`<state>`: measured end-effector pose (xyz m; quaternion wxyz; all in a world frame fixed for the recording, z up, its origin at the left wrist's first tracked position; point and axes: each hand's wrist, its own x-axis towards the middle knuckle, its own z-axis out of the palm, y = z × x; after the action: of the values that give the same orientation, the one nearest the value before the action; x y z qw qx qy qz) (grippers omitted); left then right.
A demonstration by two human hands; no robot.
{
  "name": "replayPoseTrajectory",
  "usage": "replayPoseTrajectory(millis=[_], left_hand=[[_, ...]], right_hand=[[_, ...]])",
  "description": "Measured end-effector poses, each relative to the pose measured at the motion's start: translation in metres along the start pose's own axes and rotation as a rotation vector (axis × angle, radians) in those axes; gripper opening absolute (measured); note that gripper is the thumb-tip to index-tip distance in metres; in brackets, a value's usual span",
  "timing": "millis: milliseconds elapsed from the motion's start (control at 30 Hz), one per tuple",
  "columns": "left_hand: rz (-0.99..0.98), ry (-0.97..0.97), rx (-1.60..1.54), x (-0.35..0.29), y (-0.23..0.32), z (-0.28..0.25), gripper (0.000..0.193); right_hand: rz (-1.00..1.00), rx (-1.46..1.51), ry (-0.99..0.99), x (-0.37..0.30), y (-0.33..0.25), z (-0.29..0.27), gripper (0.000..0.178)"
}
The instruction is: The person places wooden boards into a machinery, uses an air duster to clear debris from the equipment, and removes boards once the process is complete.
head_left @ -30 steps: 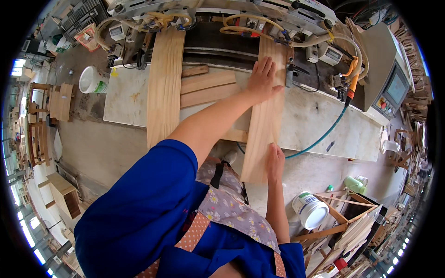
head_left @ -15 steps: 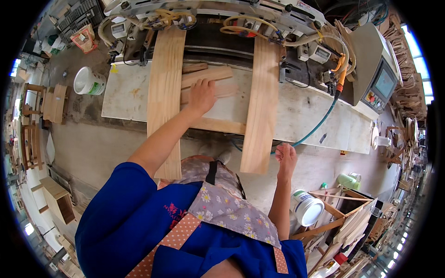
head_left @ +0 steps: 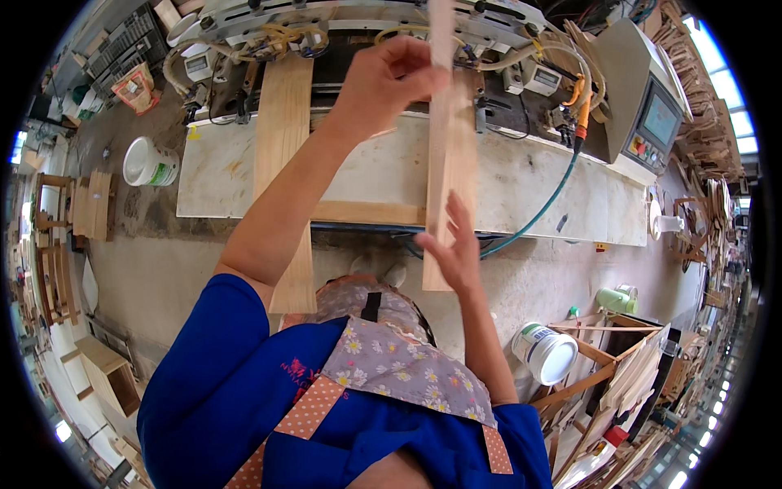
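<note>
My left hand point(head_left: 381, 88) is closed in a pinch on a narrow wooden strip point(head_left: 440, 138), lifted off the table and pointing away from me. Close to the strip's near end, my right hand point(head_left: 458, 251) has its thumb and fingers apart; whether it touches the wood I cannot tell. Under the strip lies a long pale board point(head_left: 464, 163), partly covered by it. A second long board point(head_left: 283, 179) lies to the left, crossed by my left forearm. Between the two boards a wooden crosspiece point(head_left: 371, 213) runs along the table's near edge.
The white worktable point(head_left: 562, 187) fronts a machine with gauges and hoses, and a control panel point(head_left: 654, 126) stands at right. A teal hose point(head_left: 547, 213) hangs over the table. Buckets stand left point(head_left: 151, 161) and right point(head_left: 547, 354), the latter beside a wooden rack point(head_left: 599, 371).
My left hand has picked up a wooden strip from between the boards and raised it to the right. My right hand has moved left and up toward the strip, its fingers spreading.
</note>
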<state>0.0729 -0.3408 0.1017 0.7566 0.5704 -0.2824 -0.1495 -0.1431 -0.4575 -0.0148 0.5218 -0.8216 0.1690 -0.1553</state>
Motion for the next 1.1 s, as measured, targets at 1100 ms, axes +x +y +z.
replayPoseTrajectory(millis=[1100], left_hand=[[-0.346, 0.254, 1.148, 0.051, -0.223, -0.007, 0.04]], right_hand=[[0.591, 0.205, -0.029, -0.051, 0.106, -0.043, 0.035]])
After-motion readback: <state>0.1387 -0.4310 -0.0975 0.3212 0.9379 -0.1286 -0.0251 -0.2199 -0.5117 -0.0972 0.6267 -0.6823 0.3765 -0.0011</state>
